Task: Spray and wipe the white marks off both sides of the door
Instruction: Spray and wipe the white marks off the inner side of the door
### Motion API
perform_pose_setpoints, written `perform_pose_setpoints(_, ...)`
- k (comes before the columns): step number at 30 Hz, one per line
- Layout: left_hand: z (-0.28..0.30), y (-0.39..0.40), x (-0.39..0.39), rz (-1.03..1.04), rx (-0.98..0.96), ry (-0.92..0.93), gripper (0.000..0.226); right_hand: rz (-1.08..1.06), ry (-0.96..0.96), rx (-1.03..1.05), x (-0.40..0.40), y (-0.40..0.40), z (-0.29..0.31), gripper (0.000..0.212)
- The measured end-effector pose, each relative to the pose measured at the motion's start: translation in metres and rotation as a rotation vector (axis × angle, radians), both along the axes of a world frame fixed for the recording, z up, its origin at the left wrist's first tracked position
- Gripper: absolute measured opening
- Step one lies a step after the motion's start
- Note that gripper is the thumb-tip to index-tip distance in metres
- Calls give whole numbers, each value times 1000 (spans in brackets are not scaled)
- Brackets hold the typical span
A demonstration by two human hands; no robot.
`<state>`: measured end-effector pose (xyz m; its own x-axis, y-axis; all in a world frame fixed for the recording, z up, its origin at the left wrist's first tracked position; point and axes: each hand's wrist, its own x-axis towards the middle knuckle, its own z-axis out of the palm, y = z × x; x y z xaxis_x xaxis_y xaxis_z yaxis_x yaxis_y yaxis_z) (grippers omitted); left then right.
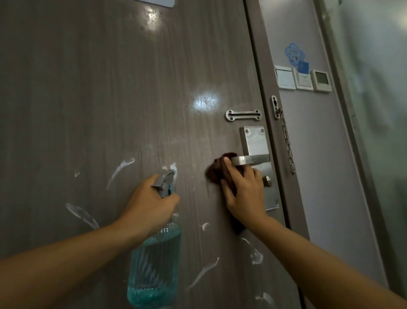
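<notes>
Left hand [152, 203] grips the spray bottle [154, 262] by its neck, nozzle toward the door [88, 99]. Right hand [244, 194] presses a brown cloth [217, 171] flat against the door, fingers spread, just under the handle [251, 159]. White marks [121, 169] sit left of the bottle and lower down, below both hands. Chain [286, 141] hangs on the frame.

The right hand [243, 194] covers most of the brown cloth [214, 171]. The left hand [149, 205] hides the neck of the spray bottle [154, 264], and the bottle's bottom is cut off at the lower edge. At the top edge, a pale plate [158, 2] on the door [88, 88] is cut off. The wall switches [302, 79] at upper right are too small to read.
</notes>
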<state>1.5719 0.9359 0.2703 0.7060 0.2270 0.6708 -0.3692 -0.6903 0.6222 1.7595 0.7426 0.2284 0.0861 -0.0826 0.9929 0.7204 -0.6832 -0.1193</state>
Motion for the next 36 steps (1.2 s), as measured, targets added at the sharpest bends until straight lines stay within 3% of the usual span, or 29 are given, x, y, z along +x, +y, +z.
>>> perform_pose_setpoints(6, 5, 12, -3, 20, 20, -41, 9, 101, 184, 357, -15, 43, 19, 56)
perform_pose_setpoints(8, 9, 14, -9, 38, 36, -43, 8, 135, 156, 276, -22, 48, 6, 59)
perform_pose_setpoints(11, 16, 14, -18, 74, 47, -63, 10, 130, 48, -11, -29, 45, -21, 62)
perform_pose_setpoints(13, 17, 13, -22, 76, 31, -88, 14, 94, 31, -57, -26, 38, -17, 61)
perform_pose_setpoints(17, 18, 11, -31, 109, 24, -100, 22, 168, 293, 366, -33, 49, 12, 52)
perform_pose_setpoints(19, 19, 12, -36, 92, 14, -66, 12, 182, 358, 465, -46, 65, 13, 54)
perform_pose_setpoints(20, 18, 15, -36, 89, 12, -50, 19, 185, 320, 413, -51, 73, 7, 57)
perform_pose_setpoints(23, 17, 23, -39, 91, -14, -14, 64, 174, 85, 3, -52, 72, -15, 65)
perform_pose_setpoints(25, 20, 24, -46, 96, 3, -25, 48, 129, 47, -84, -41, 57, -8, 64)
perform_pose_setpoints(26, 21, 27, -49, 117, 14, -30, 38, 129, 111, -10, -41, 54, 2, 62)
perform_pose_setpoints(29, 23, 29, -55, 135, 24, -26, 41, 116, 366, 316, -55, 69, 24, 55)
perform_pose_setpoints(31, 22, 29, -56, 127, 23, -29, 30, 35, 284, 220, -66, 82, 20, 57)
perform_pose_setpoints(33, 21, 28, -56, 138, 8, -39, 20, 46, 151, -22, -64, 79, 13, 60)
perform_pose_setpoints(36, 21, 28, -55, 147, 14, -35, 27, 7, 117, -201, -61, 58, 33, 55)
